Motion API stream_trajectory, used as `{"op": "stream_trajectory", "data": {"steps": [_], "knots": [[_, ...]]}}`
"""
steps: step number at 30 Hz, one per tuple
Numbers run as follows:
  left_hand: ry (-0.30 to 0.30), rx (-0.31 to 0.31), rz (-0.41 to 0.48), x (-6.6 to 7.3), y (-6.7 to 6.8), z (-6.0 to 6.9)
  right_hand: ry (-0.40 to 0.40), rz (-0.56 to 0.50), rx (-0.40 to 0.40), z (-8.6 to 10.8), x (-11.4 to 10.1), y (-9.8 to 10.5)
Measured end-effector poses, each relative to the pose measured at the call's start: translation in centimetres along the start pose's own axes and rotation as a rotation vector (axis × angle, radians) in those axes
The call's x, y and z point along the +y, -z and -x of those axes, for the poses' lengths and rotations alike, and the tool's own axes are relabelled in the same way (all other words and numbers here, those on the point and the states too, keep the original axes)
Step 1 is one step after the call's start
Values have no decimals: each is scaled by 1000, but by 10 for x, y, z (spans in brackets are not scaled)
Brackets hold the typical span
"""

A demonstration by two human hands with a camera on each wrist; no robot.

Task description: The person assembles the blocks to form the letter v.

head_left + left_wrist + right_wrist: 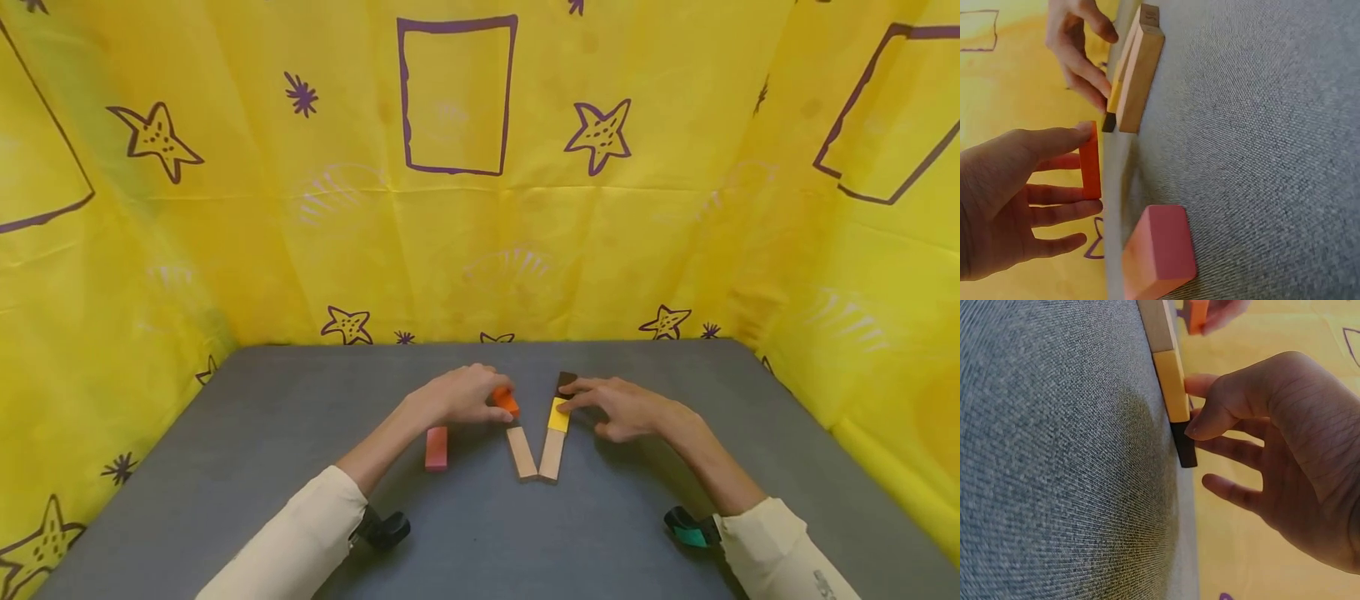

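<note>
My left hand (459, 397) pinches an orange block (506, 401) between thumb and fingers, above the far end of a plain wooden block (522, 453). In the left wrist view the orange block (1090, 167) is held off the table. My right hand (632, 410) has its fingertips at a yellow block (558, 415) and a black block (567, 382), its fingers loosely extended. Yellow and black continue in line from a second wooden block (552, 456). The two wooden blocks meet at their near ends, forming a V.
A pink block (437, 448) lies on the grey table (480, 550), left of the V and near my left forearm. Yellow patterned cloth (457, 250) stands behind the table and along both sides.
</note>
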State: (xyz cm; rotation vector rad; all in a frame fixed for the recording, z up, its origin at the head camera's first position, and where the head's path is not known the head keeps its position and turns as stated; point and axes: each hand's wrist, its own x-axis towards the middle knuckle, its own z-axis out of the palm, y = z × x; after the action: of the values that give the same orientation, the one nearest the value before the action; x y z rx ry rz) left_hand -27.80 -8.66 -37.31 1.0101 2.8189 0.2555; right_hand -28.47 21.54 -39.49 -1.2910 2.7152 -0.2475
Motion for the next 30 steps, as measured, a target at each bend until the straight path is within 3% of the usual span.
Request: {"op": "stream_trajectory", "data": {"steps": [15, 30], "knots": [[2, -5, 62, -14, -14, -14, -17, -1, -6, -2, -3, 0], [-51, -16, 73, -7, -20, -19, -34, -4, 2, 0, -2, 0]]}}
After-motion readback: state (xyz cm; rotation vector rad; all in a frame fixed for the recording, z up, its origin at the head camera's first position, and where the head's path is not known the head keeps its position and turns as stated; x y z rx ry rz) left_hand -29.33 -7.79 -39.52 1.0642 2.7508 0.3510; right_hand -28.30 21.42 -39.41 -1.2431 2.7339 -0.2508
